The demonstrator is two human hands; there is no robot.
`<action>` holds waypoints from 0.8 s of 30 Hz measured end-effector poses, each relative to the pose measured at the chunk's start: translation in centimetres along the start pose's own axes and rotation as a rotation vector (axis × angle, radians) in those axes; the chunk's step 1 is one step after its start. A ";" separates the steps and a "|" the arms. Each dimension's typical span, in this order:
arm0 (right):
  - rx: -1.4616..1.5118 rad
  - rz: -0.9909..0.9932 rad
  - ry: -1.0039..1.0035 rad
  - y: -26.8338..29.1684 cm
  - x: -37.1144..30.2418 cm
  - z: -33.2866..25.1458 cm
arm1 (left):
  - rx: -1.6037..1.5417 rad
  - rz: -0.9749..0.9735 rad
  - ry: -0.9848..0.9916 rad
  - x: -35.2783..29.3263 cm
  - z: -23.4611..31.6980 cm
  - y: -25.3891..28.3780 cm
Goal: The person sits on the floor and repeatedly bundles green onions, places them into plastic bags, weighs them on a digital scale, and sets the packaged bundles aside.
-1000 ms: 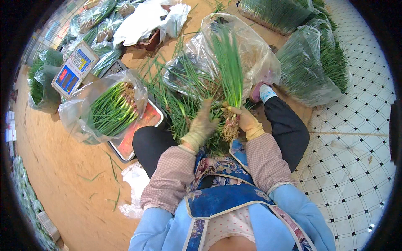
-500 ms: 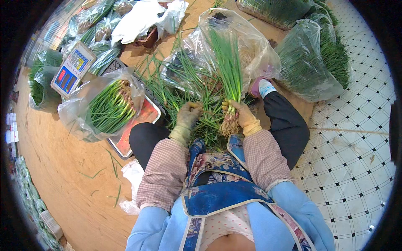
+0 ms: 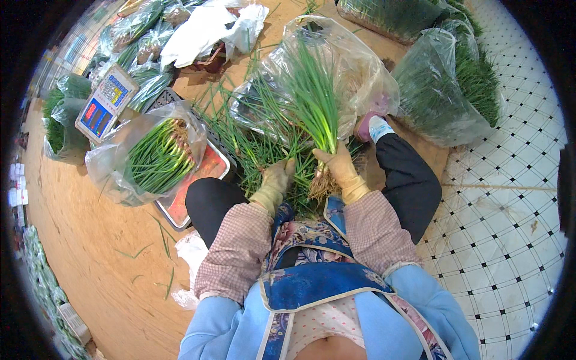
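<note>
My right hand (image 3: 339, 171), in a pale yellow glove, is closed around a bunch of green onions (image 3: 318, 108). The bunch stands nearly upright, leaves pointing away from me and the brown roots (image 3: 323, 185) hanging toward my lap. To its left, my gloved left hand (image 3: 276, 181) has its fingers stretched out, nothing visible in them. That hand lies at the near edge of a heap of loose green onions and leaves (image 3: 249, 147), and its fingertips are partly lost against the greenery. Behind the bunch lies a large clear plastic bag (image 3: 366, 69), open and crumpled.
On the left, a bag of green onions (image 3: 159, 153) rests on a scale's red tray (image 3: 201, 180), beside the scale display (image 3: 105, 103). Large bags of greens (image 3: 441, 84) stand at the far right. White plastic (image 3: 198, 36) and more bagged bunches (image 3: 135, 30) lie far left.
My left hand has shifted slightly nearer to me, its curled fingers now straighter. The bunch's tops have swung a little left, and my right hand grips with its thumb stretched across the stems.
</note>
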State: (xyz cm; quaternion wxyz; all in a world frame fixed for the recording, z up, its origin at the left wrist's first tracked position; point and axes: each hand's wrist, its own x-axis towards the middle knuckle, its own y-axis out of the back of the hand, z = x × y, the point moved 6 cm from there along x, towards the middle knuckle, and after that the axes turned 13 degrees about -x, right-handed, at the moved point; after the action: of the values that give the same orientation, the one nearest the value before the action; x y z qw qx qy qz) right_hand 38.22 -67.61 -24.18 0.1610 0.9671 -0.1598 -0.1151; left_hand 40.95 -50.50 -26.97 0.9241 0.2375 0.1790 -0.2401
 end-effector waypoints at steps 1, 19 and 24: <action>-0.064 0.027 0.069 -0.6 -0.3 -1.3 | -0.260 0.062 -0.144 -0.2 -0.5 -0.6; 0.174 -0.053 -0.037 -3.0 -2.6 -2.2 | -1.537 -0.037 0.090 -2.8 -0.6 -1.5; 0.115 0.001 0.033 -3.7 -4.0 -5.6 | -1.411 -0.011 0.174 -2.4 -1.7 -1.8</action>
State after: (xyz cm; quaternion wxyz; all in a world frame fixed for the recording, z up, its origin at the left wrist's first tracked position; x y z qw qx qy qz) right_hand 37.04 -61.42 -19.63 0.1077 0.9765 -0.1638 -0.0899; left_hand 37.71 -50.10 -27.96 0.8385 -0.4003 0.3660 -0.0516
